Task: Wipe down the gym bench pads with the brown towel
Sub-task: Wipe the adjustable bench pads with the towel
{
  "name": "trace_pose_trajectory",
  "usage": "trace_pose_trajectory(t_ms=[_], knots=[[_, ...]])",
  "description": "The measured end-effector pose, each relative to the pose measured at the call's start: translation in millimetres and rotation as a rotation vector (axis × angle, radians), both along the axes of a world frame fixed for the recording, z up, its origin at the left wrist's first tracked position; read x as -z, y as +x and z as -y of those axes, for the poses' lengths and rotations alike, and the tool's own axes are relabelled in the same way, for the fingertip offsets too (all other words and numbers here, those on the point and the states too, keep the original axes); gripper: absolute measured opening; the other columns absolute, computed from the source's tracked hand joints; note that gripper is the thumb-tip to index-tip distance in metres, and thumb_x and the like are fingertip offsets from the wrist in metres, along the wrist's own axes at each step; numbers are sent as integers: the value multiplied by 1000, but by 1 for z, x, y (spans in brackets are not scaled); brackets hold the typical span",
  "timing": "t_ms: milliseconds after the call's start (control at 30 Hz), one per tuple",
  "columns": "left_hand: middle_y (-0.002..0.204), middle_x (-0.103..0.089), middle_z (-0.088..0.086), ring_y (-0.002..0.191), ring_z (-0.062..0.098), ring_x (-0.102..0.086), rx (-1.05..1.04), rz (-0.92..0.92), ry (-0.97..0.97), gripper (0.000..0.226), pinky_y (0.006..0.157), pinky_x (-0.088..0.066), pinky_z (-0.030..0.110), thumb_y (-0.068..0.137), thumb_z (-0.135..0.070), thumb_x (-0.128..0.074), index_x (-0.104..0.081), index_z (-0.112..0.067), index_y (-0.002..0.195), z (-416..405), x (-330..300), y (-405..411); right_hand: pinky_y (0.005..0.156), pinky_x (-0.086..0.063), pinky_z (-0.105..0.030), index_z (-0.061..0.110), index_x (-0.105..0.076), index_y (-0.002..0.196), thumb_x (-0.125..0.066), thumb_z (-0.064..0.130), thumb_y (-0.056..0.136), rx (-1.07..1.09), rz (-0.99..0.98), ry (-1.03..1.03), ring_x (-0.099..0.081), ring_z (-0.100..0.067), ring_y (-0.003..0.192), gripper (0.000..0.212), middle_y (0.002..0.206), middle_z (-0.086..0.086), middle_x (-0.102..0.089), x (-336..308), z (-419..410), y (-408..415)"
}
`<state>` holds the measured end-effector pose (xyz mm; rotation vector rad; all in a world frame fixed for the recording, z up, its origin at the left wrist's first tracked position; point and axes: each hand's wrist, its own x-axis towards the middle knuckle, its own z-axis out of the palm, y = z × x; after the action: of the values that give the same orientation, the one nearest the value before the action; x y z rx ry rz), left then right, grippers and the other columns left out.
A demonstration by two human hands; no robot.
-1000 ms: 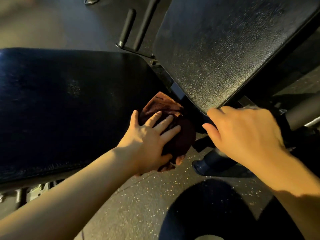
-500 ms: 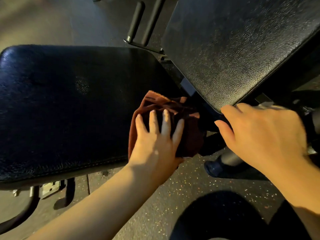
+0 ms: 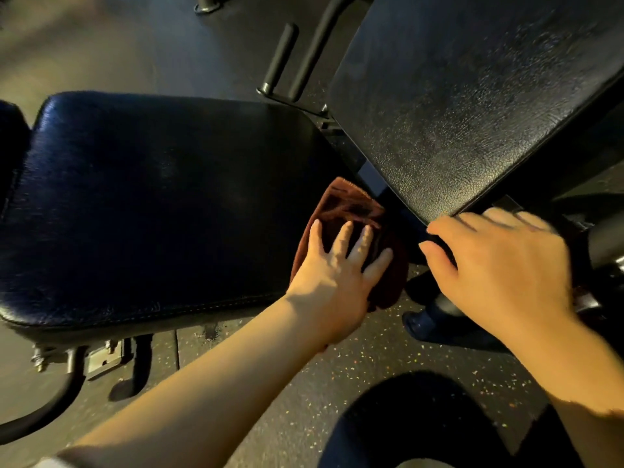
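Brown towel: bunched, laid on the near right corner of the flat seat pad, its right portion draped past the pad's edge over the gap toward the inclined back pad. Much of the cloth is covered by the left hand; only the upper fold and the dark right flap are seen.

Left hand: pressed flat on the towel, fingers straight and spread, nothing pinched.

Right hand: placed at the lower corner of the back pad, its fingertips at the pad's edge. The outline is blurred, and whether the fingers are curled round the edge or merely laid against it cannot be told.

Seat pad: dark glossy vinyl with a stitched seam along the near edge; its left end is cut off by the frame.

Back pad: pebbled dark vinyl, tilted upward, cropped at the top and right.

Frame parts: two black handles beyond the pads; a bracket with bolts under the seat pad, partly shadowed. A dark foot is only dimly made out.

Floor: speckled rubber.
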<state>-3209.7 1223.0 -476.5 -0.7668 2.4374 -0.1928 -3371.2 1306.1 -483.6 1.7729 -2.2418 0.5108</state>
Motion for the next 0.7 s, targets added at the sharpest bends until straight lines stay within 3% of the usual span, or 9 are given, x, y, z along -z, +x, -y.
trace_pose_trajectory(t_ms=[100, 133, 233, 300, 433, 567, 633, 700], knots=[[163, 20, 13, 152, 33, 12, 38, -15, -63, 67, 118, 12, 55, 107, -38, -28, 17, -23, 155, -12, -17, 34, 72, -53, -41, 18, -69, 100, -45, 38, 92, -188, 481, -55, -64, -28, 87, 32, 94, 0, -67, -5, 0, 36], [164, 15, 14, 152, 32, 7, 39, -46, -87, 65, 118, 11, 50, 107, -36, -27, 11, -20, 157, -12, -23, 48, 72, -54, -40, 18, -68, 105, -43, 38, 93, -240, 548, -52, -64, -25, 90, 34, 101, 1, -66, -5, 1, 50], [155, -34, 22, 142, 35, -38, 19, -119, -159, 58, 115, -18, 45, 99, -33, -34, -34, -11, 152, -12, -50, 93, 80, -56, -36, 17, -62, 120, -38, 39, 96, -343, 662, -22, -62, -19, 106, 42, 118, 2, -62, 1, 2, 84], [143, -50, 23, 129, 37, -53, -29, -133, -205, 57, 109, -33, 48, 92, -33, -40, -52, -7, 142, -15, -68, 127, 87, -56, -35, 18, -59, 128, -36, 40, 96, -407, 718, 1, -59, -19, 116, 45, 128, 0, -60, -4, 7, 103], [144, -49, 24, 131, 38, -51, -118, -124, -325, 57, 116, -32, 47, 101, -37, -26, -51, -4, 141, -25, -104, 189, 106, -39, -35, 26, -48, 141, -30, 42, 98, -684, 646, 84, -44, -20, 136, 49, 147, 0, -48, -38, 24, 151], [151, -42, 13, 139, 30, -40, -320, -117, -367, 62, 113, -30, 50, 103, -51, -17, -44, -16, 146, -22, -129, 222, 112, -27, -27, 28, -37, 150, -30, 37, 105, -897, 595, 186, -23, -13, 146, 46, 158, 7, -29, -70, 55, 178], [152, -40, 11, 141, 28, -37, -390, -148, -343, 69, 111, -28, 55, 103, -57, -7, -45, -19, 146, -16, -130, 220, 111, -32, -30, 22, -45, 146, -31, 33, 105, -898, 612, 210, -31, -17, 143, 44, 154, 2, -37, -74, 67, 188], [155, -36, 10, 145, 28, -32, -445, -193, -305, 74, 116, -17, 51, 100, -61, -3, -44, -21, 147, -9, -131, 207, 101, -44, -35, 14, -59, 132, -35, 28, 99, -849, 665, 184, -50, -25, 128, 43, 139, -5, -54, -71, 73, 193]])
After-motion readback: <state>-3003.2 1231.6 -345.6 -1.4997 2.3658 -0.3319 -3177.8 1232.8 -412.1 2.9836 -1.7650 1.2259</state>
